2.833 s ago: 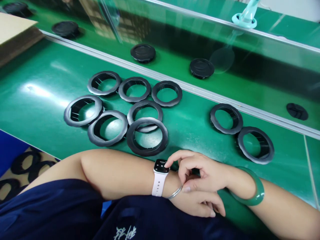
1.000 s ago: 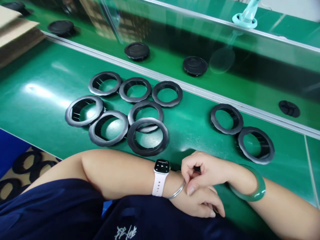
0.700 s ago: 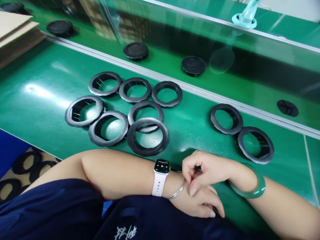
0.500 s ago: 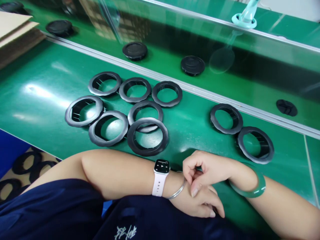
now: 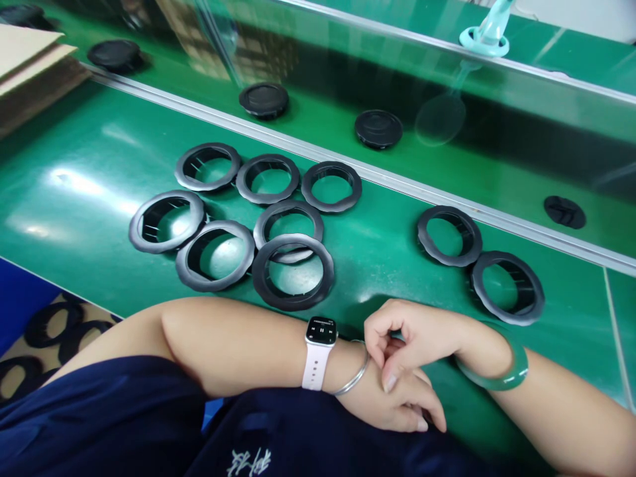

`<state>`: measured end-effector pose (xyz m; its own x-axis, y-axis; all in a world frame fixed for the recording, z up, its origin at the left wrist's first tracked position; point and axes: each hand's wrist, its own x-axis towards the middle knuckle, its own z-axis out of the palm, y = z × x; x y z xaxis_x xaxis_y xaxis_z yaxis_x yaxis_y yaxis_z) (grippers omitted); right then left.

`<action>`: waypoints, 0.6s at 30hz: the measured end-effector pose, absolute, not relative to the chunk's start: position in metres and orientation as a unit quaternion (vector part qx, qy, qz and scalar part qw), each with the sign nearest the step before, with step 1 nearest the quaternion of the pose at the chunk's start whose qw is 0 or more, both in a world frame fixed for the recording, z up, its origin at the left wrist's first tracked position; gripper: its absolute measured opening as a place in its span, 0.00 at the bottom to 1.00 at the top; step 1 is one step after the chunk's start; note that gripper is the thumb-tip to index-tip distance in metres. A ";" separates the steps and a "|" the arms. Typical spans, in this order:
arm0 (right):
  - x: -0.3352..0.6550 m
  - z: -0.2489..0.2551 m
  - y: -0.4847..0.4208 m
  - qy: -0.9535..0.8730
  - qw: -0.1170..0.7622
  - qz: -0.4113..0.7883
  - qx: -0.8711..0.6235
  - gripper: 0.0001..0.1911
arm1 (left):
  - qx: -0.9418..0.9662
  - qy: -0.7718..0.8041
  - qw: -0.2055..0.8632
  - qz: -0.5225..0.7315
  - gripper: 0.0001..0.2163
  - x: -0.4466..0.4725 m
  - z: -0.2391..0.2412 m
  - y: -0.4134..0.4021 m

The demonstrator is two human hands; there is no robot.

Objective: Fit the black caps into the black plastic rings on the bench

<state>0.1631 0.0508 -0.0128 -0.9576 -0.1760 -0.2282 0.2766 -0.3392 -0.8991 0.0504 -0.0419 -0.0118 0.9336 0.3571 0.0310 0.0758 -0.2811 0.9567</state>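
Now that the right hand (image 5: 412,331) has drawn its forefinger off the watch (image 5: 320,329) on the left wrist, it hovers beside the silver bangle (image 5: 354,379). Its grip is curled in on itself, pinching nothing, just over the back of the left hand (image 5: 397,407), whose own grip lies slack and empty at the near edge of the green desk (image 5: 89,199). The watch sits untouched with its screen lit, the nearest black ring (image 5: 293,271) lies unhandled just beyond the forearm, and the black caps (image 5: 378,128) on the belt behind have slid a little leftward.
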 end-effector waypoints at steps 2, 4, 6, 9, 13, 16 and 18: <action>0.163 -0.013 0.051 0.564 0.138 -0.813 0.043 0.22 | 0.792 0.135 0.584 0.116 0.18 0.051 -0.012 -0.041; 0.163 -0.013 0.051 0.570 0.138 -0.809 0.041 0.23 | 0.792 0.135 0.584 0.114 0.18 0.051 -0.012 -0.041; 0.163 -0.014 0.051 0.580 0.132 -0.803 0.034 0.22 | 0.791 0.136 0.586 0.116 0.18 0.051 -0.012 -0.041; 0.161 -0.012 0.050 0.618 0.086 -0.781 0.020 0.22 | 0.784 0.140 0.593 0.119 0.18 0.049 -0.011 -0.042; 0.157 -0.007 0.048 0.673 -0.002 -0.739 0.039 0.24 | 0.766 0.164 0.612 0.109 0.18 0.046 -0.006 -0.042; 0.156 -0.004 0.046 0.698 -0.026 -0.715 0.045 0.24 | 0.762 0.175 0.616 0.100 0.18 0.045 -0.003 -0.042; 0.156 -0.003 0.044 0.704 -0.027 -0.709 0.033 0.23 | 0.767 0.177 0.609 0.096 0.18 0.045 -0.002 -0.042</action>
<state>0.1561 0.0442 -0.0035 -0.9963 0.0855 -0.0082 0.0076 -0.0066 -0.9999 0.0452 -0.0417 -0.0023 0.9191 0.3879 -0.0689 0.1552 -0.1957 0.9683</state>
